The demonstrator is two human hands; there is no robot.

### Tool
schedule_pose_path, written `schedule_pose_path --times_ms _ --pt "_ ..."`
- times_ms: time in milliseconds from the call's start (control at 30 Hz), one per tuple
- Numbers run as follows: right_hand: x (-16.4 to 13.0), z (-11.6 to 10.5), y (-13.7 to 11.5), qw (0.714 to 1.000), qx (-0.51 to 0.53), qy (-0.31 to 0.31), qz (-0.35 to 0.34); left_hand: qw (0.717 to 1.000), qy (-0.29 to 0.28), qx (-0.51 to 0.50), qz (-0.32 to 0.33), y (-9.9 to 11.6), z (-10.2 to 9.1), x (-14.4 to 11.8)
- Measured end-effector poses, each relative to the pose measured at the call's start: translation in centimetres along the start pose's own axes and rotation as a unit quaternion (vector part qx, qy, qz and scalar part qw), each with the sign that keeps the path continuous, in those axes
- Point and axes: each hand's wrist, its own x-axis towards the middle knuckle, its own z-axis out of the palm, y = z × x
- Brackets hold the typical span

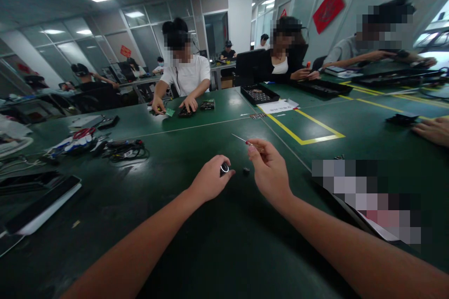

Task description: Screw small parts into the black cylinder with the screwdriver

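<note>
My left hand (208,180) is closed around a small dark round object (224,168) with a bright ring on its end. Most of that object is hidden by the fingers, so its kind is unclear. Pinched between thumb and fingers of my right hand (271,173) is a thin screwdriver (240,138), its metal shaft pointing left and away from me, with a red part near the fingertips. On the green table between my hands lies a small black piece (246,171), touched by neither hand.
Cables (126,150) and a white-edged dark device (45,203) lie at left. A black tray (259,94) and a paper sheet (278,106) rest beyond, near yellow tape (305,141). Co-workers sit across and at right; one hand (433,131) rests at the right edge.
</note>
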Motion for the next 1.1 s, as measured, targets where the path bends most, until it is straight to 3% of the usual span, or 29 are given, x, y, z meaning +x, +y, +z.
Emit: schedule_pose_path --times_ms 300,533,700,833,1000,1100 --pt "-0.3 0.0 0.1 0.999 0.017 -0.013 -0.024 0.993 -0.1 0.04 0.045 1.4 2.8 2.9" --pt "-0.4 0.0 0.0 1.0 0.007 -0.024 -0.014 0.99 -0.125 0.032 0.062 1.3 3.3 4.6" --pt "-0.3 0.0 -0.1 0.999 0.017 -0.022 -0.02 0.987 -0.148 0.035 0.042 1.0 1.5 4.1" --pt "-0.3 0.1 -0.1 0.999 0.016 -0.026 -0.015 0.994 -0.104 0.009 -0.018 -0.5 -0.6 3.1" --pt "-0.3 0.2 0.1 0.999 0.01 -0.036 -0.007 0.976 -0.073 -0.148 -0.145 -3.3 -3.4 1.5" --pt "-0.3 0.2 0.4 0.999 0.012 -0.04 -0.005 0.935 -0.009 -0.28 -0.218 -4.8 -5.3 0.0"
